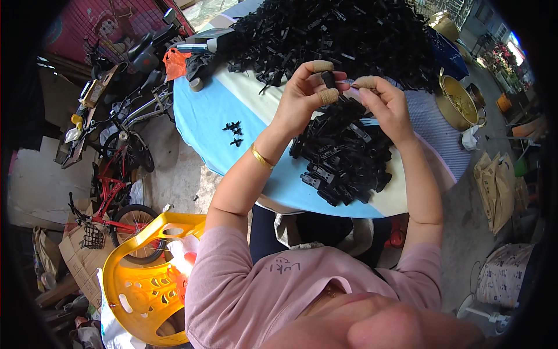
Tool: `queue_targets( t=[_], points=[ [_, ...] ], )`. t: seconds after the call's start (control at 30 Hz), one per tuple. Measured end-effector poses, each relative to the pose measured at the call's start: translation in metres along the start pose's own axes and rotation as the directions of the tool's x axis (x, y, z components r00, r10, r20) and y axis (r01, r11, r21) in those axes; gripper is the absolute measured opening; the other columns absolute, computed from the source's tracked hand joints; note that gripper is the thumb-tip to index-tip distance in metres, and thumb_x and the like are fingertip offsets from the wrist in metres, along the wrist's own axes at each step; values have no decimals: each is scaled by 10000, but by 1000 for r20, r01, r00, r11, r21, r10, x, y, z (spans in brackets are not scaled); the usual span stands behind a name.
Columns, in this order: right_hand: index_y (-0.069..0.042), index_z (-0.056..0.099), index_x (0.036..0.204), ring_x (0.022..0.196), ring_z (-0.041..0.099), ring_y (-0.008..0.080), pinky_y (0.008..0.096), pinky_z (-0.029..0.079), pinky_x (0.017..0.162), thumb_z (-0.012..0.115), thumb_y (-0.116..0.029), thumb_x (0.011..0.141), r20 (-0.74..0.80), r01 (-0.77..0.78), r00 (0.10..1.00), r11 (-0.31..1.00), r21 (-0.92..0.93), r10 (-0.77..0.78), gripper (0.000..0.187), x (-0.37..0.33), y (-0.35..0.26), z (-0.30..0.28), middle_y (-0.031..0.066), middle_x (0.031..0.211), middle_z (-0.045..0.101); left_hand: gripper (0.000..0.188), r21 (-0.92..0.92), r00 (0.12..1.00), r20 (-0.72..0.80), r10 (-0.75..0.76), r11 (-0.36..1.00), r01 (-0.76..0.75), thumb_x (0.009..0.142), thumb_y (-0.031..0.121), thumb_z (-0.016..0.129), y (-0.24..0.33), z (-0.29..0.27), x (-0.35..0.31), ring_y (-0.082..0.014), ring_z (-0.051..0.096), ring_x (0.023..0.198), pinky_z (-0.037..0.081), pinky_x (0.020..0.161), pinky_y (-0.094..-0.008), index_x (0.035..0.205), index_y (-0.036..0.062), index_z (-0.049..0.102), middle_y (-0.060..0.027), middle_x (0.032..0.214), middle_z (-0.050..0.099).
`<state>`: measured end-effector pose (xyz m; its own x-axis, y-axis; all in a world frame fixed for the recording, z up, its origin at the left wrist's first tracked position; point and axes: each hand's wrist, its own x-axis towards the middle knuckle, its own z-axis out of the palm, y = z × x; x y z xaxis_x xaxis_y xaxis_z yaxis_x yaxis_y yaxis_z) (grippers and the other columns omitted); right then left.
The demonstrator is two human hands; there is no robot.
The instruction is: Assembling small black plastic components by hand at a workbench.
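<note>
Over the round table my left hand (296, 102) pinches a small black plastic piece (329, 80) between thumb and fingers. Tan finger covers wrap some fingertips on both hands. Close beside it, my right hand (390, 110) is closed, thumb against forefinger, at a thin item too small to name that points toward the left hand. Below the hands lies a heap of black plastic clip-like pieces (343, 166). A far larger pile of similar black pieces (331, 38) covers the table's back. A few tiny black parts (233, 129) lie apart on the blue cloth (200, 113).
An orange plastic bag (176, 63) and a small grey roll (196, 85) sit at the table's left edge. Gold-coloured pots (457, 102) stand to the right. Bicycles (110, 192) and a yellow plastic chair (136, 285) are on my left, a brown sack (494, 189) on my right.
</note>
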<state>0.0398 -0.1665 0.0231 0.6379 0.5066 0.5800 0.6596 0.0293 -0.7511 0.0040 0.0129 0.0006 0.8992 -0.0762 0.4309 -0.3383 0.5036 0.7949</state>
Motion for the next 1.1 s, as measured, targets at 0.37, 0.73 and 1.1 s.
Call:
queue_targets(
  t=[0.37,0.73,1.1],
  points=[
    [-27,584,863,498,348,-6,148,255,438,480,-122,899,68,-245,968,969,25,243,146,-2,-8,9,-40,653,503,346,398,987,53,152,903,-161,828,-22,542,-8,17,-9,-147,539,982,456,833,-253,1150,14,418,-114,1143,525],
    [-29,598,891,503,361,-2,152,264,434,494,-118,891,20,-217,976,975,47,216,137,-6,-9,20,-40,635,497,203,465,945,-48,324,844,-266,791,-34,590,-12,22,-14,-131,598,838,487,736,-235,977,-24,509,-83,912,613],
    [-22,596,932,549,396,-12,128,290,462,557,-135,858,-28,-252,967,965,70,254,141,0,-7,3,-38,671,512,470,385,979,-116,170,916,-113,777,-18,617,-10,18,-8,-170,584,942,471,837,-290,1188,27,393,-126,1050,574]
  ],
)
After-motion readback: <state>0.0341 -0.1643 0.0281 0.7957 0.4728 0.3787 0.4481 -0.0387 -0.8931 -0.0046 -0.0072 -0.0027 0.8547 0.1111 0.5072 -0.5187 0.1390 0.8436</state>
